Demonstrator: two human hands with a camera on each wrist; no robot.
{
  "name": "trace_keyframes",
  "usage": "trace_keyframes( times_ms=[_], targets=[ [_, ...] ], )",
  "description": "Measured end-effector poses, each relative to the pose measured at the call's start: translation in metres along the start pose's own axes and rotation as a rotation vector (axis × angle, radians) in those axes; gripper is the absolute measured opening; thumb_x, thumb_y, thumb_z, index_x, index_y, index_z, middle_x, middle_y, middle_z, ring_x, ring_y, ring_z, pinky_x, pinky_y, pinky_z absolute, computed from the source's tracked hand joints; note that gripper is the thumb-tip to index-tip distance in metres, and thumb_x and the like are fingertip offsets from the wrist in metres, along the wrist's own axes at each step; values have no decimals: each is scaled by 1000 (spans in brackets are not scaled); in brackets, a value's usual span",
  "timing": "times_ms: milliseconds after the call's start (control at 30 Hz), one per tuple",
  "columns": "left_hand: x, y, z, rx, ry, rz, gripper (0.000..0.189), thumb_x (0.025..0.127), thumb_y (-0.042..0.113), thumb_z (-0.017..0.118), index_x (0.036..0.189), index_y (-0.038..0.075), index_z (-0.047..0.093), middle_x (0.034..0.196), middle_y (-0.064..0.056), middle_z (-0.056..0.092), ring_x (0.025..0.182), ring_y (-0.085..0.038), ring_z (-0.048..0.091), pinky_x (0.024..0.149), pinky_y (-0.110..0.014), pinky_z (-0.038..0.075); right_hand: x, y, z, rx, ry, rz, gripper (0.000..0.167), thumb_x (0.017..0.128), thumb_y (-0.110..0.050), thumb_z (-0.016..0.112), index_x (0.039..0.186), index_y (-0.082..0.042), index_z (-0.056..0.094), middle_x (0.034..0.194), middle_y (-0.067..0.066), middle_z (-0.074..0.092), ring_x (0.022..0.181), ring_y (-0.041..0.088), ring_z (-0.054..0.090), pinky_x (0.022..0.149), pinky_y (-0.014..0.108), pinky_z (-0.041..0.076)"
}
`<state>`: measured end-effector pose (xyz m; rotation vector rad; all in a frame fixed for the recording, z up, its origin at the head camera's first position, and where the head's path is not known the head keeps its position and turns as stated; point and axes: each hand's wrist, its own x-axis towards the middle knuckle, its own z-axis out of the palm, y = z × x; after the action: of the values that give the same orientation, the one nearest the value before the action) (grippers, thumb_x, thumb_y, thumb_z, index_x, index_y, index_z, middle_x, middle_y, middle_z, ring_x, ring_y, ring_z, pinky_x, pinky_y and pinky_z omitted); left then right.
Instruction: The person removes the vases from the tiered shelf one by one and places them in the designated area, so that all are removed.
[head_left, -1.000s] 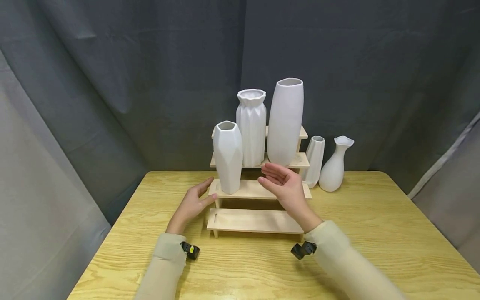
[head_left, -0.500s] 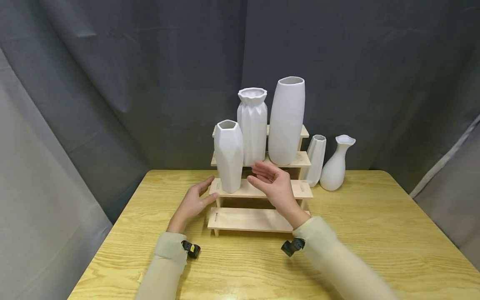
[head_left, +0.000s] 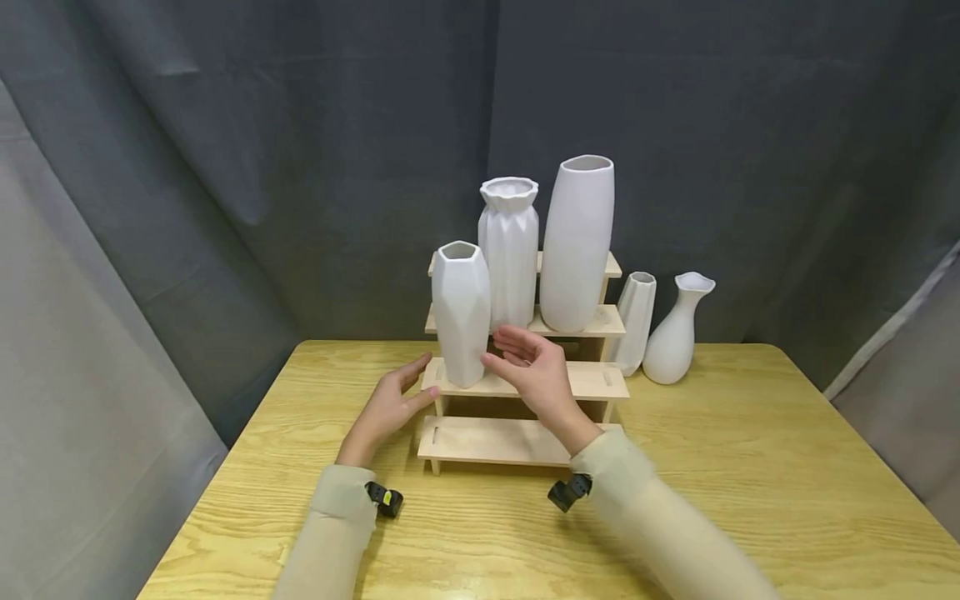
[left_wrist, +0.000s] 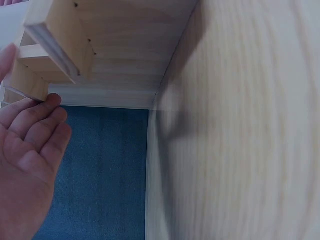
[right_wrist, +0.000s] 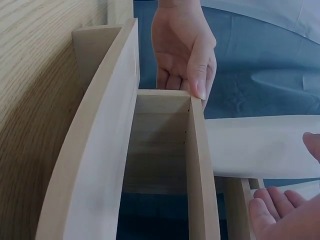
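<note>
Head view: a white, faceted ceramic vase with a five-sided mouth (head_left: 461,312) stands upright near the left end of the second-lowest tier of the pale wooden four-tier stand (head_left: 487,438), toward the back edge of the desk (head_left: 787,467). Your left hand (head_left: 382,408), unclenched, touches that tier's left end with its thumb, while your right hand (head_left: 536,375) is loose and empty, fingers bent just right of the vase; whether its thumb touches it cannot be told. One tier higher stand a white pleated vase (head_left: 512,250) and a tall, smooth white vase (head_left: 577,246).
</note>
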<state>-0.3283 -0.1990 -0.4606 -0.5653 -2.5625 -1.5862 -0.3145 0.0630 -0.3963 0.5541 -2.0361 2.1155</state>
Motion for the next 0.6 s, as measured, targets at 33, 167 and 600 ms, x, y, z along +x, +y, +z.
trace_keyframes(
  times_ms=[33,167,600],
  targets=[
    [0,0,0,-2,-1,2,70,95,32,69,152,4,38,155,-12,36,141,-34,34,114,-49,29,1,1,1,-2,-1,4,56,81,-14,84,130,1,61,127,15,63,118,29,60,102,38,48],
    [0,-1,0,8,4,-1,70,94,34,69,151,5,39,154,-11,37,141,-33,35,114,-48,30,2,2,5,-11,-3,17,57,80,-15,84,130,0,61,127,14,63,118,27,60,102,38,47],
    [0,-2,1,42,13,-3,74,93,42,69,152,7,40,154,-7,38,140,-31,37,113,-46,32,9,5,23,-23,31,13,61,75,-16,89,128,-1,63,122,12,66,113,25,62,100,35,49]
  ],
)
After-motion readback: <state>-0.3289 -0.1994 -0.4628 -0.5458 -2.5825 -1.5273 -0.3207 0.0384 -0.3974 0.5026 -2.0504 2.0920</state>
